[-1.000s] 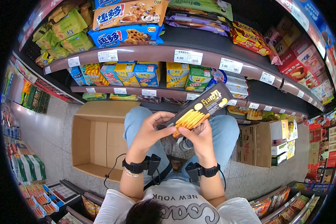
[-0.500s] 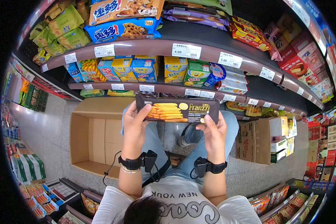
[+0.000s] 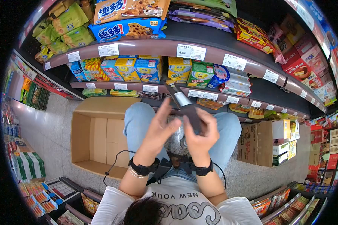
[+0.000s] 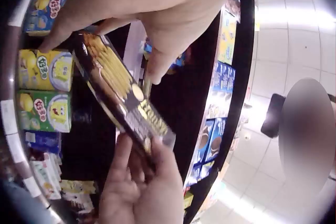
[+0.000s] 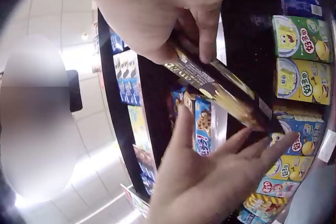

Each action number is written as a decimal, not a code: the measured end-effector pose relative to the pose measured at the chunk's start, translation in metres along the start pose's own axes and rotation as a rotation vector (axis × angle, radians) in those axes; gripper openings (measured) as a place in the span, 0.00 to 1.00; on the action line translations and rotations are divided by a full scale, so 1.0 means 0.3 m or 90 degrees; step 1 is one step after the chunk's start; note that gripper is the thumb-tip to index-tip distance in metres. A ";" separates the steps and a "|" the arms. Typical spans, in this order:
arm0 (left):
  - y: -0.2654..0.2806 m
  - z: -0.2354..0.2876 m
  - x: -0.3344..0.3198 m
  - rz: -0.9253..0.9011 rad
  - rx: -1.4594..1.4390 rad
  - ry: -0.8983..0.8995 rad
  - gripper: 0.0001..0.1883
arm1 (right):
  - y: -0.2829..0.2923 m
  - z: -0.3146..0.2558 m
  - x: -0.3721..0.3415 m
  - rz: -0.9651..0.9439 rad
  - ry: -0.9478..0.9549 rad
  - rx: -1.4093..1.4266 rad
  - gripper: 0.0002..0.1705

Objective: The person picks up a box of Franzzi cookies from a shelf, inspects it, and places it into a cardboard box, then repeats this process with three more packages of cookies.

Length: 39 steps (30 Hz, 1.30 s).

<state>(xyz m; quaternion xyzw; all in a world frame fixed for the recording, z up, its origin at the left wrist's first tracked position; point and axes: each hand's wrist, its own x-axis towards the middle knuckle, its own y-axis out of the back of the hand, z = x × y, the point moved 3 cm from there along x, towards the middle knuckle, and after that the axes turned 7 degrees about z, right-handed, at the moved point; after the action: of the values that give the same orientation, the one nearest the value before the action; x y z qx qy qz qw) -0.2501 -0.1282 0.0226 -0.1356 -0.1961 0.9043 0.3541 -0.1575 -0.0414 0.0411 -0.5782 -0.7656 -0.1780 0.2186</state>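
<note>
A black Franzzi biscuit packet (image 3: 191, 112) is tilted in front of the person's knees, its narrow side towards the head view. The right hand (image 3: 202, 133) grips it by one end, thumb on one face and fingers on the other. In the right wrist view, the printed face of the packet (image 5: 226, 95) with its biscuit sticks shows. The left hand (image 3: 157, 129) is spread beside the far end, fingers straight and blurred. From the left wrist view, the left hand (image 4: 163, 8) reaches over the packet's upper end, while the right hand (image 4: 142, 182) pinches the lower end.
Shelves ahead hold boxed biscuits (image 3: 139, 69), blue and orange cookie bags (image 3: 127, 30) and price labels (image 3: 191, 51). An open cardboard carton (image 3: 97, 138) stands on the floor left of the legs. Another carton (image 3: 264, 144) with small boxes stands right.
The packet went from slanted to level between both hands, then turned edge-on and tilted. The left hand has let go of it; the right hand still grips one end.
</note>
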 end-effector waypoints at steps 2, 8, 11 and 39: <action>-0.005 -0.008 -0.029 -0.126 -0.052 0.020 0.39 | -0.029 -0.028 0.000 -0.075 0.214 -0.042 0.24; 0.010 0.032 -0.017 0.078 -0.208 0.072 0.18 | -0.084 -0.046 -0.034 -0.232 0.309 -0.131 0.25; 0.075 0.024 -0.003 0.118 -0.216 0.085 0.17 | -0.056 -0.055 0.001 -0.263 0.243 -0.122 0.25; 0.369 0.061 -0.026 0.273 -0.049 0.014 0.17 | -0.057 0.154 0.012 -0.196 -0.388 0.230 0.15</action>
<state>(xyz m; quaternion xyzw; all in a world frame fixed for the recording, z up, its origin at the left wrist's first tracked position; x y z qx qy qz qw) -0.3166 -0.2129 -0.0101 -0.1973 -0.1934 0.9493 0.1499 -0.1809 -0.0188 0.0038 -0.4350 -0.8924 0.1090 0.0499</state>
